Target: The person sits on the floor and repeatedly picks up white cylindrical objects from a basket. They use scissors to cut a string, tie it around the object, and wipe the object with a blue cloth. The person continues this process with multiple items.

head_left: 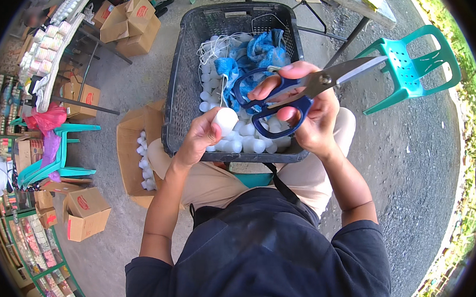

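- The left hand (pixel 198 138) has its grip pinching a white piece (pixel 226 121), small and rounded, between thumb and fingers, above the near side of the basket (pixel 237 157).
- The right hand (pixel 316 118) has its grip closed around the scissors (pixel 325 78), with thumb and fingers at the 2 blue handle loops; the blades point up and to the right, away from the white piece.
- The scissors are over the basket's right side, their nearer loop just beside the white piece.
- Inside the black basket, many loose white pieces (pixel 243 144) lie under and around a crumpled blue cloth (pixel 257 51), with a tangle of white string (pixel 214 52) on the left.
- Left of the basket, an open cardboard box (pixel 127 142) contains more such pieces.
- A green chair (pixel 409 66) stands to the right, near a counter (pixel 356 2) at the top.
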`<state>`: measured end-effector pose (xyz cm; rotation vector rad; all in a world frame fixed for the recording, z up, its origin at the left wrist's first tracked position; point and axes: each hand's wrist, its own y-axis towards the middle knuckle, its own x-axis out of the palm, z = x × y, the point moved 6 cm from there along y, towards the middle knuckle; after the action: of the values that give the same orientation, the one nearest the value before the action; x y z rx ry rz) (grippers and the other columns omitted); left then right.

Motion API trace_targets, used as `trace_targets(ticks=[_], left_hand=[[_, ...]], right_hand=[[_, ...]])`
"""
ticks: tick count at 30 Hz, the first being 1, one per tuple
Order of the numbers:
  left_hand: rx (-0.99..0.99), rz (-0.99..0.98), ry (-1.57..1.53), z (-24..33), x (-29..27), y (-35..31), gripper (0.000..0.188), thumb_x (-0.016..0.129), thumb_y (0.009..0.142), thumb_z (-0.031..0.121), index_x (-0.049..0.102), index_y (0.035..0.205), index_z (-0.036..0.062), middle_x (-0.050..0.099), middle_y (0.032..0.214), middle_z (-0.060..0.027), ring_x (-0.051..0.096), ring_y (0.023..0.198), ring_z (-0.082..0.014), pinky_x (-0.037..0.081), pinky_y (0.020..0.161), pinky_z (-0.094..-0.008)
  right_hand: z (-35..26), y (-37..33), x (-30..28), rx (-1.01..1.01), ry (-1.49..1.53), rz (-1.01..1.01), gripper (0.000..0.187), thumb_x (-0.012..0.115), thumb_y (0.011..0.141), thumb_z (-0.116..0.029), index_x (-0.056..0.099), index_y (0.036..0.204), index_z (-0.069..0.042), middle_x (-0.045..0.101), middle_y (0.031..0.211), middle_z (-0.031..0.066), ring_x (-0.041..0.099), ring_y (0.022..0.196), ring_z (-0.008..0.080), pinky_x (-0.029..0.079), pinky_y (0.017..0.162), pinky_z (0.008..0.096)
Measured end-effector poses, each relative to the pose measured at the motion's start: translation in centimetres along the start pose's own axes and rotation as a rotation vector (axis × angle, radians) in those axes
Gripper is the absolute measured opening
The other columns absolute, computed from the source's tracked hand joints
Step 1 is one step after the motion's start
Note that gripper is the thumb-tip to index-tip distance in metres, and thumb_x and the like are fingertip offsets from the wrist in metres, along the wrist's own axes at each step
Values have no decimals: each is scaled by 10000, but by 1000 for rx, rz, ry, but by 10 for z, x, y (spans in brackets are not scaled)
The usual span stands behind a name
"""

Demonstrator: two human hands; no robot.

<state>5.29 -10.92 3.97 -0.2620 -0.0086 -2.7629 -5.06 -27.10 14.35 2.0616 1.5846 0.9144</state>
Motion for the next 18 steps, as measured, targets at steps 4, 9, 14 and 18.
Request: trace_targets(ticks=[4, 9, 14, 18], left_hand=[[-33, -90, 19, -1, 3, 5, 538, 602, 904, 489, 568, 1176, 26, 503, 807, 71, 365, 668, -12, 283, 573, -177], [-102, -185, -8, -1, 2, 3, 579, 598, 893, 517, 577, 1193, 23, 499, 783, 69, 351, 625, -9, 257, 528, -179], [-95, -176, -91, 0, -1, 0, 616, 601, 880, 536, 578, 1204, 13, 497, 751, 72, 352, 599, -12, 227, 513, -189], [-117, -139, -128, -12, 0, -8, 633, 611, 870, 548, 581, 1188, 1, 492, 751, 70, 339, 591, -9, 223, 510, -185]], right_hand=[[23, -16, 6, 382, -242, -278, 424, 574, 839, 86, 510, 1248, -5, 644, 1033, 102, 627, 921, 154, 523, 787, 281], [16, -9, 9, 330, -53, -222, 474, 497, 806, 154, 514, 1254, 2, 641, 1028, 97, 623, 895, 146, 521, 774, 276], [6, -1, 6, 200, 136, -119, 465, 474, 801, 168, 536, 1232, 6, 642, 1034, 125, 639, 865, 153, 529, 768, 286], [13, -14, 10, 398, -197, -323, 414, 487, 832, 142, 554, 1217, 6, 654, 964, 100, 638, 800, 149, 526, 750, 279]])
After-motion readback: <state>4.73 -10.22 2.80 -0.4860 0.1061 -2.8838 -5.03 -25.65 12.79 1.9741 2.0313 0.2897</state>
